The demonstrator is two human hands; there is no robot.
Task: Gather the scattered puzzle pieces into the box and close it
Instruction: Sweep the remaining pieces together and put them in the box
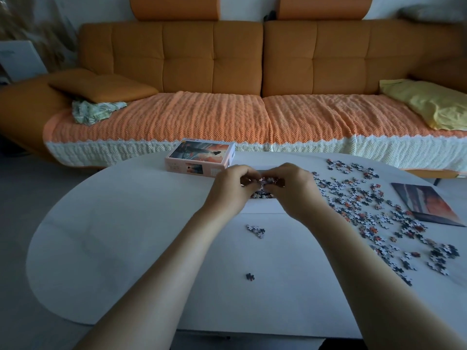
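Step in hand: gathering, partway through, judged from how much still lies loose.

- Left hand (232, 188) and right hand (290, 188): raised side by side over the middle of the table (126, 236), fingers of both curled, pinching one bunch of puzzle pieces (262, 181) between them.
- Box (262, 207): low white tray just beneath the hands, mostly hidden by them; a few pieces visible inside. Taken to be the open bottom half, though not plain.
- Lid (199, 156): printed with a picture, lying flat at the far edge of the table, just behind the left hand, apart from the tray. Judged to be the lid; cannot tell for certain.
- Loose pieces (366, 205): wide scatter across the right side of the table, reaching toward the near right edge.
- Small clump (255, 231): near the tray, on the person's side of it.
- Single piece (250, 276): alone, nearer still.
- Picture sheet (427, 203): flat at the far right, some pieces touching its edge.
- Sofa (212, 61) with yellow pillow (429, 104): beyond the table, not involved.

Next move, as a judgement: release of the bunch straight down into the tray, then a reach right for another handful; thin pieces likely easier to sweep together than to pick singly. Nothing blocking the tray; pieces near the table edge at risk of falling.
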